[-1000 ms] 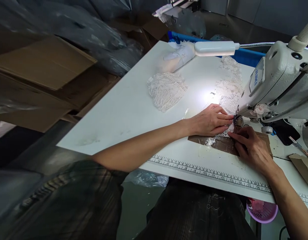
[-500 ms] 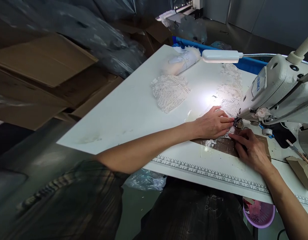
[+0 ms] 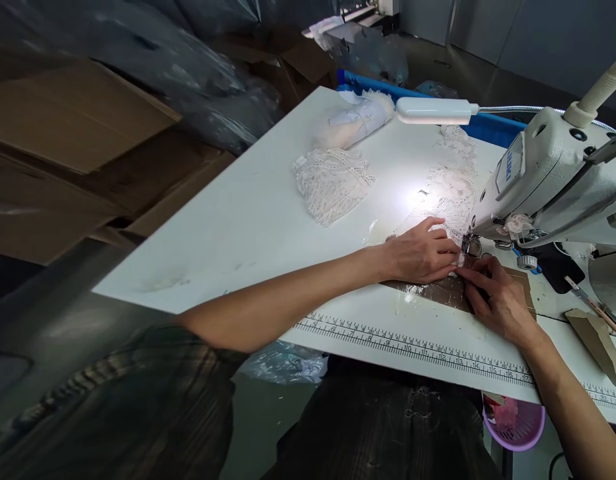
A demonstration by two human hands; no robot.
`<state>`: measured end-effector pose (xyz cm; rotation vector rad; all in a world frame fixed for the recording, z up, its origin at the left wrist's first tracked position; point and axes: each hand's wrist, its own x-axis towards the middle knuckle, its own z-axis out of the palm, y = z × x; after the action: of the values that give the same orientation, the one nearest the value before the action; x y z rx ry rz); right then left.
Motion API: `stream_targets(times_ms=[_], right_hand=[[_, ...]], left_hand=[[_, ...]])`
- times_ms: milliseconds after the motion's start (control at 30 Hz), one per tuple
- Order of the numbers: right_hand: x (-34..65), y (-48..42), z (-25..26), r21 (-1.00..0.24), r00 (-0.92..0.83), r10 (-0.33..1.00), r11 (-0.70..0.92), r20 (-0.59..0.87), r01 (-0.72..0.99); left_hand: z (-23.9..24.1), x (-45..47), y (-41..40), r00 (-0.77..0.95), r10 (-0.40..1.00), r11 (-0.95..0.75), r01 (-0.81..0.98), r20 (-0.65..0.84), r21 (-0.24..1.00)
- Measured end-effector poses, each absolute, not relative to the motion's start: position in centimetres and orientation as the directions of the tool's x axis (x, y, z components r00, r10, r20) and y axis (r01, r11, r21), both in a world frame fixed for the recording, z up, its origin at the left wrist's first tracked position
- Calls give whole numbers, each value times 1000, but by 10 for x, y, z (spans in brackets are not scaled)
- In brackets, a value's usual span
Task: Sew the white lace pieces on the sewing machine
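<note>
White lace [image 3: 451, 190] runs across the table to the needle area of a white sewing machine [image 3: 543, 160]. My left hand [image 3: 421, 253] lies over the lace just left of the presser foot [image 3: 469, 244], palm down with fingers stretched out. In front of the foot, my right hand [image 3: 501, 297] has thumb and forefinger pinched at the near edge of the lace. Both hands' fingertips almost meet. The piece of lace under my left hand is mostly hidden. Brown tape or board [image 3: 441, 292] covers the table beneath the hands.
A lace bundle [image 3: 333, 183] and a wrapped roll [image 3: 355, 123] lie at the back left. A white lamp [image 3: 437, 111] hangs above. A phone-like black object [image 3: 558, 267] and folded cardboard [image 3: 595, 343] sit at right. A ruler strip [image 3: 408, 348] marks the front edge.
My left hand has shifted slightly toward me, closer to the right fingertips. The right hand stays near the presser foot. The whole view has moved a little.
</note>
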<state>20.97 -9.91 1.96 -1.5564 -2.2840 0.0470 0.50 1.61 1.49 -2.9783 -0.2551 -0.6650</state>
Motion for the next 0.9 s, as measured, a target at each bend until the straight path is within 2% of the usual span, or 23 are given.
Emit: stream_targets(times_ms=[200,633,733,900], right_hand=[[209,-100,21,-219,-320,913,376,253,900],[204,-98,22,-151,-248,949,279,195,948],[207,-98,21,-204,-257,944,298,206,933],[211,-99,23,-393,-216,934,319,284,862]], left_hand=[[16,3,14,901,150,-977,199,407,-79],[19,11,8,882,335,-931,363,330,-25],[19,12,9,875,342,-926,376,342,-36],[17,15,9,876,346,-921,386,337,-59]])
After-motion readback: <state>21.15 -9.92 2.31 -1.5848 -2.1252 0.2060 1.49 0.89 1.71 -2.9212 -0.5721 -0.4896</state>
